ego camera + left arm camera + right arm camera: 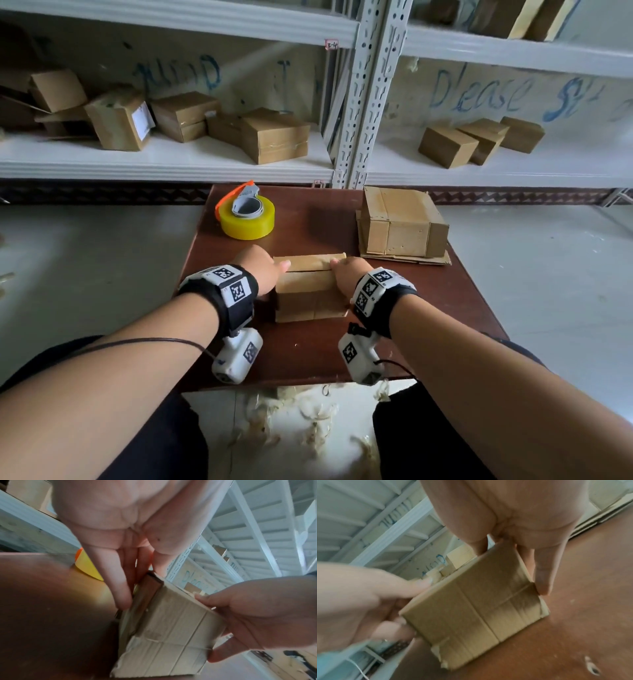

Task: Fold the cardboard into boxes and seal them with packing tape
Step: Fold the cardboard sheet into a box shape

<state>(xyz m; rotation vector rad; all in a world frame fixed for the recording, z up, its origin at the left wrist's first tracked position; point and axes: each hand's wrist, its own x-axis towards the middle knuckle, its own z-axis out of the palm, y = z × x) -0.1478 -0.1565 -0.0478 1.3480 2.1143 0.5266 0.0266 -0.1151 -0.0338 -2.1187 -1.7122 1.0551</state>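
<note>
A small brown cardboard box (308, 291) stands on the dark wooden table (308, 356), near its middle. My left hand (263, 274) holds the box's left end, thumb laid on the top flap and fingers down the side. At the right end my right hand (346, 274) holds it the same way. In the left wrist view the left hand's fingers (123, 588) press the box (171, 628) at its open end. The right wrist view shows my right hand (527, 555) against the box (471, 608). A yellow tape roll (247, 219) in an orange-and-grey dispenser lies at the back left.
Another folded cardboard box (400, 222) sits on flat cardboard at the table's back right. Behind the table, white metal shelves (164, 164) carry several finished boxes. Shreds of tape litter the floor by my knees.
</note>
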